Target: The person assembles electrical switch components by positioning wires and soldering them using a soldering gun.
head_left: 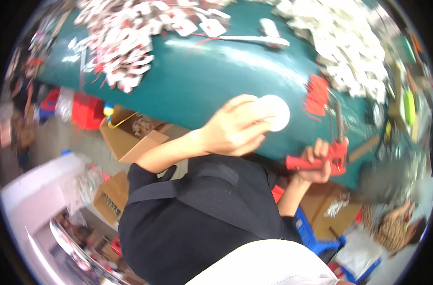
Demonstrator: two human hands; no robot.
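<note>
At the lower edge, nearest the camera, a white brim (268, 266) overlaps the person's black clothing (192, 223). The left hand (237, 126) reaches over the front part of the green tabletop (216, 80), its fingers curled and pinching the edge of a white disc (275, 113), whose round face shows beyond the fingertips; whether the disc touches the tabletop, I cannot tell. The right hand (316, 161), at the table's front edge, is closed around the handle of a red-handled tool (339, 154), with its metal rod pointing away over the table. Below the right arm, beside the body, are a cardboard box (323, 223) and a blue plastic stool (316, 240). To the left, an open carton (121, 135) stands on the floor near a red bin (87, 110). Farther over the tabletop, a bundle of short red wires (317, 95) lies beyond the right hand and to the right of the disc. A white bar (254, 39) rests between two heaps at the far side: white parts with red wires (124, 52) on the left, and plain white pieces (344, 45) on the right.
</note>
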